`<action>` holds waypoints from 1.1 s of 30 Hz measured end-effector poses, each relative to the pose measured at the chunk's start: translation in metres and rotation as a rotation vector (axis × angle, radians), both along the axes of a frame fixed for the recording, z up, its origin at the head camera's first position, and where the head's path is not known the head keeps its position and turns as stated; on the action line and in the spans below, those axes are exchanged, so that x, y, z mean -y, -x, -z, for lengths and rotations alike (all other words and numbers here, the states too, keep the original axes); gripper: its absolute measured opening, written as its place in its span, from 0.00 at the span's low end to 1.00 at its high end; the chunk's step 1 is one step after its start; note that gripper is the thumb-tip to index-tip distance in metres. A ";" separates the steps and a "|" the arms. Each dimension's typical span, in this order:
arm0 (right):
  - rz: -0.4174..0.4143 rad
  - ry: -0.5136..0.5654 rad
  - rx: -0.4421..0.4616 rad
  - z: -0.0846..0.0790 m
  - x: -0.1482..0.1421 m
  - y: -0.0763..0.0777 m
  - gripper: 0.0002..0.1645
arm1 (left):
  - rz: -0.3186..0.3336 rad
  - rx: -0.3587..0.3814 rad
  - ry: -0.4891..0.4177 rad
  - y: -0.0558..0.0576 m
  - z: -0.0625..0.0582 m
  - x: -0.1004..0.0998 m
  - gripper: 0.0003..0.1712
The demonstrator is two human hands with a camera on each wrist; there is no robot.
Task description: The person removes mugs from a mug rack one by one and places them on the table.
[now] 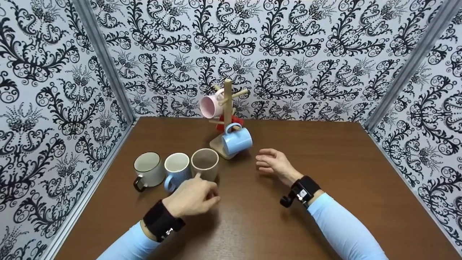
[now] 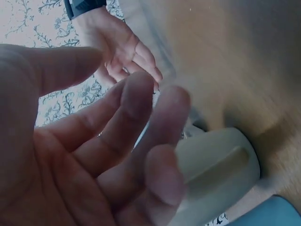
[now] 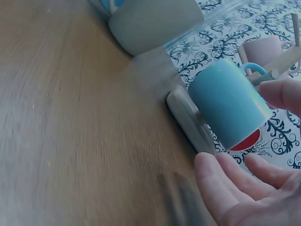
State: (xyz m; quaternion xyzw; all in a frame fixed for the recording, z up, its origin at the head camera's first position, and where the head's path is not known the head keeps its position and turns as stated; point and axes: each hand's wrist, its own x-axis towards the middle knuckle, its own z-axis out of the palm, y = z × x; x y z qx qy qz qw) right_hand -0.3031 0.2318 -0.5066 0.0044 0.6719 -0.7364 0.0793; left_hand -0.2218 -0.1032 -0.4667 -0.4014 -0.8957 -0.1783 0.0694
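My left hand (image 1: 193, 196) is at the near side of a beige mug (image 1: 205, 164), its index fingertip overlapping the mug's front. In the left wrist view its fingers curl loosely with nothing between them, and the beige mug (image 2: 211, 174) shows just behind. My right hand (image 1: 276, 164) hovers over the table right of a wooden mug tree (image 1: 227, 104), fingers relaxed and holding nothing. A light blue mug (image 1: 238, 141) hangs by its handle from a low peg. The right wrist view shows this blue mug (image 3: 228, 101) beyond the spread thumb and fingers.
A pale pink mug (image 1: 210, 106) hangs from an upper left peg; a red mug (image 1: 236, 121) is partly hidden behind the post. Left of the beige mug stand a blue mug with white inside (image 1: 177, 162) and a grey-white mug with black handle (image 1: 149, 169). Patterned walls (image 1: 288, 54) enclose the table.
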 end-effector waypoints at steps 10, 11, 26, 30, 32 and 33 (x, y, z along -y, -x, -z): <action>0.109 0.187 0.087 0.003 0.021 0.011 0.48 | 0.057 0.084 0.090 0.000 0.004 -0.009 0.05; 0.110 0.210 0.101 0.003 0.023 0.012 0.49 | 0.063 0.084 0.094 0.000 0.005 -0.010 0.05; 0.190 0.444 0.193 0.005 0.058 0.033 0.57 | 0.091 0.131 0.123 0.003 0.015 -0.016 0.06; 0.229 0.465 0.188 0.006 0.066 0.040 0.52 | 0.083 0.122 0.153 0.002 0.017 -0.020 0.07; 0.241 0.483 0.194 0.006 0.070 0.043 0.50 | 0.083 0.117 0.166 0.001 0.016 -0.022 0.08; 0.244 0.494 0.200 0.006 0.072 0.044 0.50 | 0.086 0.114 0.169 0.001 0.016 -0.023 0.08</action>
